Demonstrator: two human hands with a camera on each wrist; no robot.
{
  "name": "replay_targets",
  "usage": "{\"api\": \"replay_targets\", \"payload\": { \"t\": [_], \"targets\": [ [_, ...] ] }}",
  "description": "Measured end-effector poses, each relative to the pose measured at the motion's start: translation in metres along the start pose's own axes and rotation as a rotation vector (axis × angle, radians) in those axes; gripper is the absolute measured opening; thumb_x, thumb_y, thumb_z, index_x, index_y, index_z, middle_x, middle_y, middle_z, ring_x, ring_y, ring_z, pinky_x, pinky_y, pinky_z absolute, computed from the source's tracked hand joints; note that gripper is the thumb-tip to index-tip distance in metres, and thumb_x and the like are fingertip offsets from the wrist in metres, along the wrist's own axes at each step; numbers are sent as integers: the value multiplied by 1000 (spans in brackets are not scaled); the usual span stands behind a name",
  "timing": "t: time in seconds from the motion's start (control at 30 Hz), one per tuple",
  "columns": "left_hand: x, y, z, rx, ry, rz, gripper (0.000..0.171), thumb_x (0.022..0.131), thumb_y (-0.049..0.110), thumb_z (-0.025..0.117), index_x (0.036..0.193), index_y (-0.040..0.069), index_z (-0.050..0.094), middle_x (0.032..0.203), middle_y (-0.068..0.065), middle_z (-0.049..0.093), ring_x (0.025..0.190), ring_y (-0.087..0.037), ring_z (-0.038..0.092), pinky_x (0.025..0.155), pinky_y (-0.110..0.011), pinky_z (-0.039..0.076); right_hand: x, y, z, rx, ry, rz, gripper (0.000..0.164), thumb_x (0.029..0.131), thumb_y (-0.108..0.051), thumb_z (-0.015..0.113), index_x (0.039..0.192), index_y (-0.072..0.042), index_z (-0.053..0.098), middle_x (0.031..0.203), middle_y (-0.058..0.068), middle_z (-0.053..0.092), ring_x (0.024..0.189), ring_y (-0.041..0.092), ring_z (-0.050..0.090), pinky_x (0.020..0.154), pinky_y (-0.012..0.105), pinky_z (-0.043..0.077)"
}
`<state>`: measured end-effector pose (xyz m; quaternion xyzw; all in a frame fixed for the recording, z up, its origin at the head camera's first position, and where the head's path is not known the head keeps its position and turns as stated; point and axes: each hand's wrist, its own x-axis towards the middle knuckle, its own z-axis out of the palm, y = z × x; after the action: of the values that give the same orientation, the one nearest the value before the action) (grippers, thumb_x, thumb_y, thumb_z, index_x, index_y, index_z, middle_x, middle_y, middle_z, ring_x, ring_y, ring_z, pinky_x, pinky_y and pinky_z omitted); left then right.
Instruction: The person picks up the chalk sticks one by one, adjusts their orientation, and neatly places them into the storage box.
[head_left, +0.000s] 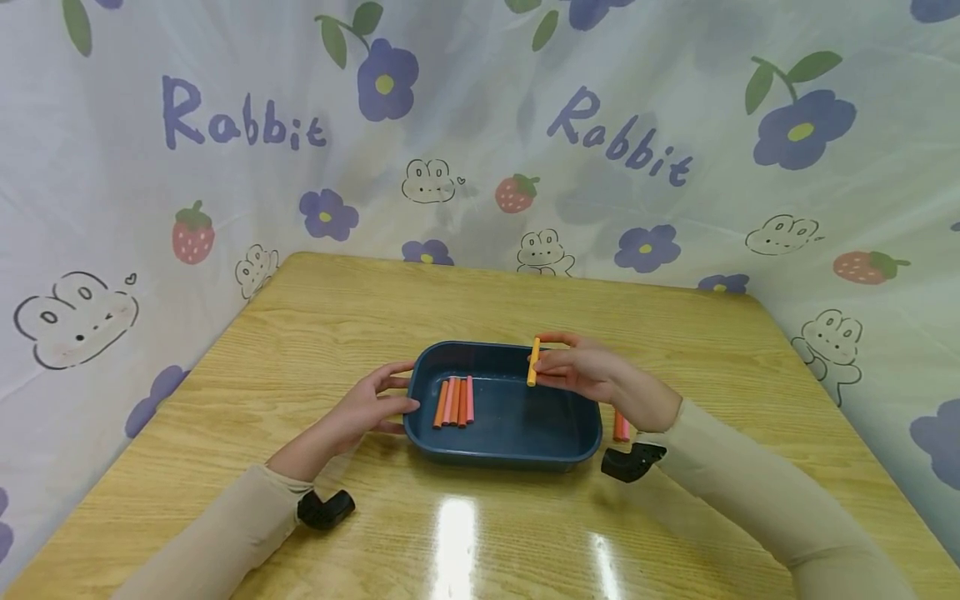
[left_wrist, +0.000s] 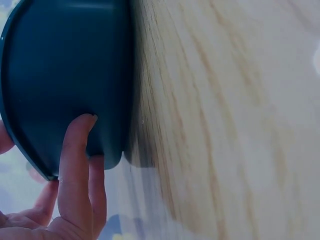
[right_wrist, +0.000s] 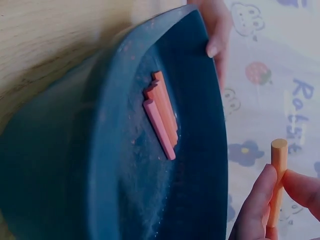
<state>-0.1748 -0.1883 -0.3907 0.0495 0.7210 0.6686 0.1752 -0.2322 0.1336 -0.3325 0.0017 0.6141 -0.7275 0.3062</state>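
Observation:
My right hand (head_left: 581, 368) pinches a yellow-orange stick (head_left: 533, 362) between thumb and fingertips, over the right back part of a dark blue plastic bin (head_left: 506, 456). In the right wrist view the stick (right_wrist: 279, 160) stands nearly upright, its flat round end showing. Inside the bin, several orange and pink sticks (head_left: 453, 402) lie side by side towards the left. With my left hand (head_left: 369, 402) I hold the bin's left end, thumb at the rim. The left wrist view shows the fingers (left_wrist: 75, 170) against the bin's outer wall (left_wrist: 70, 65).
Outside the bin on the right, orange and pink sticks (head_left: 621, 425) lie on the wooden table (head_left: 360, 308), partly hidden by my right hand and wrist. A patterned cloth (head_left: 480, 108) hangs behind the table and along both sides. Black wrist mounts (head_left: 326, 509) sit at both cuffs.

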Motion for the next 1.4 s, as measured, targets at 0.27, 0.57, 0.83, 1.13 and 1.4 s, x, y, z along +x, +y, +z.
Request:
{"api": "replay_targets", "payload": {
  "t": [0.27, 0.57, 0.83, 1.13, 1.4],
  "targets": [
    [0, 0, 0, -1, -3, 4, 67, 87, 6, 61, 145, 6, 27, 133, -28, 37, 96, -31, 61, 73, -45, 54, 11, -3, 12, -60, -29, 65, 61, 90, 9, 49, 144, 3, 20, 114, 17, 50, 86, 18, 62, 96, 39, 43],
    [0, 0, 0, -10, -12, 11, 67, 87, 5, 60, 145, 5, 27, 133, -28, 36, 98, -32, 60, 73, -45, 54, 31, -2, 31, -153, -56, 139, 48, 90, 8, 51, 135, 7, 33, 109, 19, 53, 84, 19, 62, 92, 37, 47],
    [0, 1, 0, 5, 2, 1, 66, 87, 6, 61, 144, 6, 29, 132, -28, 37, 95, -31, 61, 72, -45, 54, 52, -1, 41, -261, -108, 234, 51, 91, 7, 51, 137, 9, 31, 114, 20, 51, 84, 18, 60, 91, 36, 47],
    [0, 0, 0, -9, -2, 5, 67, 86, 6, 62, 144, 6, 28, 132, -27, 37, 95, -30, 61, 73, -45, 54, 67, 7, 48, -364, -116, 350, 30, 88, 9, 54, 117, 15, 50, 102, 17, 53, 88, 24, 55, 84, 35, 51],
    [-1, 2, 0, -6, -9, 20, 68, 87, 7, 61, 145, 4, 25, 133, -29, 36, 97, -30, 60, 74, -45, 54, 80, 19, 49, -449, -94, 448, 7, 88, 10, 54, 93, 8, 58, 92, 14, 53, 80, 22, 55, 74, 29, 55]
  ]
}}
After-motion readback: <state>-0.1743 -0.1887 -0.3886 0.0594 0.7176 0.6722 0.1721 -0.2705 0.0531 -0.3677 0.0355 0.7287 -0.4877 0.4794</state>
